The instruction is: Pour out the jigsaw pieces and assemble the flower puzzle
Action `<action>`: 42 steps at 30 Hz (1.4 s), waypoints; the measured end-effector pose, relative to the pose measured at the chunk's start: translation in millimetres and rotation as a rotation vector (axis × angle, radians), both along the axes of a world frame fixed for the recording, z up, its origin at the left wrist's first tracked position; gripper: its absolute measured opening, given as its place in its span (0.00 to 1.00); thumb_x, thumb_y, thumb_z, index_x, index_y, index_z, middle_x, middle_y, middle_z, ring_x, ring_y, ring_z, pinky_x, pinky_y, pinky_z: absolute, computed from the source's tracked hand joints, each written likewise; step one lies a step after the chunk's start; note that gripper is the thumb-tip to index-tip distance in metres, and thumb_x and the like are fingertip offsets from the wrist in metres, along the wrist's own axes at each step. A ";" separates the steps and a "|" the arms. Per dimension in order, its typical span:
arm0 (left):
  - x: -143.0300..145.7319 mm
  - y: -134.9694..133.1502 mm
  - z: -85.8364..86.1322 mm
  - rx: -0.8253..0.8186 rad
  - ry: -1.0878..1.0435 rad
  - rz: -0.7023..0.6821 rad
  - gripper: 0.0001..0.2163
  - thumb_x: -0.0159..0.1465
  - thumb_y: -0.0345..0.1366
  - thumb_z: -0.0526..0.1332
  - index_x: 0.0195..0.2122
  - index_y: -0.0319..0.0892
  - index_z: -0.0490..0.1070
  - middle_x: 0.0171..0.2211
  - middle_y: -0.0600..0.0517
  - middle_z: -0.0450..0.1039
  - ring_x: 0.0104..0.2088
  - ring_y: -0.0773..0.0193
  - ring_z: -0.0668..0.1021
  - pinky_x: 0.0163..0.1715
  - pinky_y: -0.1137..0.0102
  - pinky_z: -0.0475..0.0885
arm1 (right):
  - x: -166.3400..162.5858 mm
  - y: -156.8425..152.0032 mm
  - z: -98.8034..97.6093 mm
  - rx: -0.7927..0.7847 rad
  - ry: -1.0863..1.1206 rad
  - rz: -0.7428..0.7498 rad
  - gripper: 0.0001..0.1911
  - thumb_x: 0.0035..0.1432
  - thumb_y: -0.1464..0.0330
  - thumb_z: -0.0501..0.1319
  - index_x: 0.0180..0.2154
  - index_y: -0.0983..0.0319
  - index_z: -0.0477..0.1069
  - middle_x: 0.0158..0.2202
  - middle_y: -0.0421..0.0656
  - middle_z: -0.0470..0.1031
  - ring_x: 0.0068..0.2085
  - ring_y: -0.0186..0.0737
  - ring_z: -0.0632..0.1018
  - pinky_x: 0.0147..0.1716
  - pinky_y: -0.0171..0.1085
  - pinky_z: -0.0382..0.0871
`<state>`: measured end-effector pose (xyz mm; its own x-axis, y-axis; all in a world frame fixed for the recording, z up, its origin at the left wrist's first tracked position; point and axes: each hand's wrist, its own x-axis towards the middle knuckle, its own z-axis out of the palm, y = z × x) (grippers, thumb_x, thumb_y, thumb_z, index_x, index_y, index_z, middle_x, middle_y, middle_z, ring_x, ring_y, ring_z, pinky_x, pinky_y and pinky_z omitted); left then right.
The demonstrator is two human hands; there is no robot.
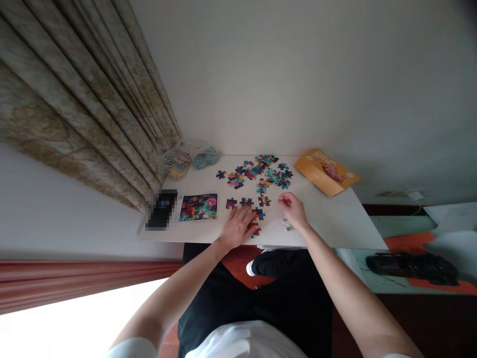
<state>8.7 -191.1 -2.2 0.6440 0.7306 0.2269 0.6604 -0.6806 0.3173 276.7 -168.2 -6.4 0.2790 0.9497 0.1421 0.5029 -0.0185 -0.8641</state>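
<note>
My left hand (236,227) lies over dark jigsaw pieces near the table's front edge, its fingers stretched out and apart. Its fingertips touch or hover over a piece with a red and dark pattern (246,202), and another piece (254,228) shows by the thumb. To the right, my right hand (293,209) is closed in a pinch above the table; what sits between thumb and finger is too small to make out. Below its wrist is a small pale piece (286,224), partly covered. A picture sheet (198,207) with a colourful print lies left of my left hand.
Several loose jigsaw pieces (266,171) are heaped at the back of the white table (328,223). An orange box (324,171) stands back right. Clear bags of pieces (206,157) rest at the back left, and a blurred dark object (161,210) lies at the left edge.
</note>
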 end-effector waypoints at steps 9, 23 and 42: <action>1.7 -3.4 0.2 0.051 -0.086 -0.005 0.13 0.74 0.41 0.57 0.55 0.43 0.73 0.55 0.42 0.76 0.57 0.50 0.77 0.59 0.54 0.73 | -11.8 50.8 2.0 -0.076 -0.384 0.046 0.20 0.62 0.56 0.63 0.51 0.61 0.75 0.43 0.48 0.78 0.41 0.48 0.78 0.44 0.44 0.71; 0.8 -2.4 1.6 0.095 -0.113 -0.007 0.10 0.73 0.39 0.59 0.52 0.42 0.73 0.51 0.43 0.76 0.52 0.50 0.77 0.56 0.53 0.72 | -29.2 102.4 -4.5 -0.165 -0.716 0.046 0.32 0.69 0.51 0.58 0.65 0.62 0.67 0.63 0.59 0.70 0.60 0.63 0.70 0.56 0.55 0.65; 1.8 0.2 -3.0 0.080 -0.173 0.033 0.08 0.73 0.37 0.60 0.49 0.43 0.73 0.49 0.44 0.77 0.51 0.50 0.78 0.55 0.53 0.73 | -14.2 150.1 0.5 -0.180 -0.055 -0.113 0.16 0.50 0.70 0.68 0.43 0.65 0.79 0.42 0.52 0.82 0.46 0.51 0.82 0.49 0.45 0.75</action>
<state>10.5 -190.9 -5.2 0.5662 0.7259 0.3905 0.6231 -0.6871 0.3737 262.5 -18.2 -5.9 0.3816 0.9243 -0.0086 0.5353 -0.2285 -0.8132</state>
